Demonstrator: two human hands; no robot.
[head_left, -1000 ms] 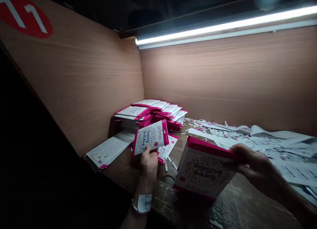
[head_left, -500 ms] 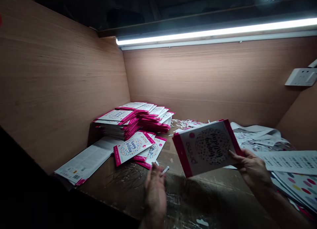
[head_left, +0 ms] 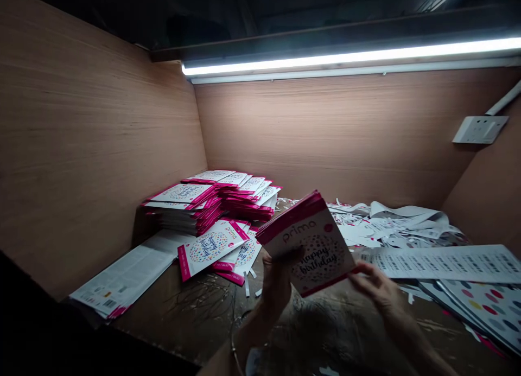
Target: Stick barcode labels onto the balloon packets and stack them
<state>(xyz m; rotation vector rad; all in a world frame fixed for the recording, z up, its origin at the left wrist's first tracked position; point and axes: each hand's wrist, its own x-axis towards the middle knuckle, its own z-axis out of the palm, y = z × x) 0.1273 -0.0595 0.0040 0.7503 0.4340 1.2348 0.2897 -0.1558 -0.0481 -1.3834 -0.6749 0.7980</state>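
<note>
Both hands hold a stack of pink-and-white "prima happy birthday" cards [head_left: 311, 246] above the worktop. My left hand [head_left: 277, 281] grips its lower left side with the thumb on the front face. My right hand [head_left: 374, 286] holds its lower right corner. To the left, a loose card [head_left: 211, 247] lies face up on a few others. Behind it, a large pile of the same cards [head_left: 211, 198] sits in the back left corner.
A printed white sheet [head_left: 122, 278] lies at the left front. Paper strips and scraps [head_left: 378, 218] and printed sheets [head_left: 448, 262] cover the right side, with dotted sheets [head_left: 492, 305] at far right. Wooden walls enclose the booth; a socket [head_left: 476, 129] hangs on the right wall.
My left hand set a single card down on the left pile, then came back to the stack. The stack was turned over and now shows its printed front, held by both hands.
</note>
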